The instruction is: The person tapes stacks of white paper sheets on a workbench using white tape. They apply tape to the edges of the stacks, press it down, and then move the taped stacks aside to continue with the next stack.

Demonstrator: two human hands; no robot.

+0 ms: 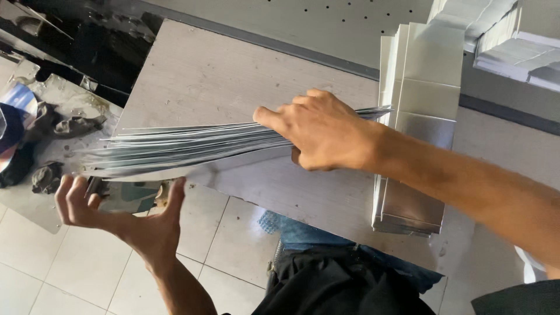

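Note:
A fanned bundle of thin silvery card sheets (175, 146) lies edge-on across the left part of a grey table (221, 81). My right hand (321, 131) is closed over the bundle near its right end, fingers on top and thumb beneath. My left hand (125, 213) sits under the bundle's left end, past the table's edge, with fingers curled up against the lowest sheet. A neat stack of folded silver flat cartons (417, 116) rests on the table right of my right hand.
White stacked sheets (507, 41) sit at the top right. Dark cloths and clutter (52, 122) lie on a low surface at the left. A tiled floor (221, 233) shows below, beside my dark trousers.

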